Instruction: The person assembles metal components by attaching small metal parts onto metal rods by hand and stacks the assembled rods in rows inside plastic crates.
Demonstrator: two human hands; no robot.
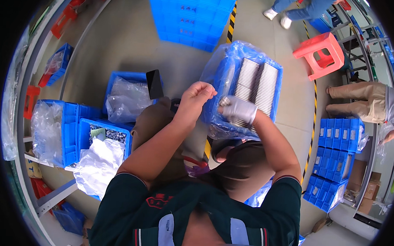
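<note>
Thin grey plates (249,79) stand on edge in two long rows, packed close together in a blue crate (277,70) in front of me. Clear plastic film (224,76) lines the crate and bulges over its left side. My right hand (241,110), in a white glove, is over the near end of the rows, its fingers bent toward the left; I cannot tell whether they grasp anything. My bare left hand (195,99) is raised just beside the crate, to the left of the glove and apart from it, with the fingers curled in and the thumb pressed against them; whether something small is pinched there, I cannot tell.

Left of my knees sits another blue crate (113,76) with a clear bag (127,99) in it, and a dark flat phone (154,84) lies at its right end. Nearer me, a blue bin (84,134) contains small metal parts (118,134), partly covered by a white sheet (100,163). Beyond my crate rises a stack of blue crates (192,18); to the right stand a red stool (318,53) and a person in tan trousers (358,100).
</note>
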